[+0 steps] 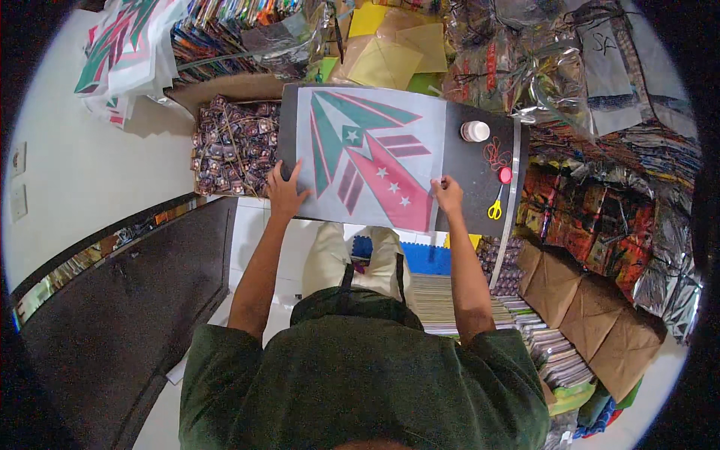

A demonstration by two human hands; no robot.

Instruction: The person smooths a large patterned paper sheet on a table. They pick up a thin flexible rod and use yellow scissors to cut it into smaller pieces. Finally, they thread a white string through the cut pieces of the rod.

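Observation:
A thin white sheet (405,105) printed with a green and red arrow shape and white stars lies on a black board (480,180). The fingers of my left hand (284,193) are spread at the sheet's lower left edge and the board beside it. At the opposite edge my right hand (449,195) pinches the sheet's lower right side between thumb and finger. On the board's right part stand a small white-lidded jar (475,131) and a loose tangle of red thread (495,156). Below these are a round red lid-like piece (505,175) and yellow-handled scissors (495,210).
A cardboard box (225,88) full of small bundled printed pieces stands left of the board. Similar sheets (127,67) hang at the far left. Plastic-wrapped stacks (510,60) crowd the back and right. Folded brown paper (577,292) and piled sheets (555,349) sit at the lower right.

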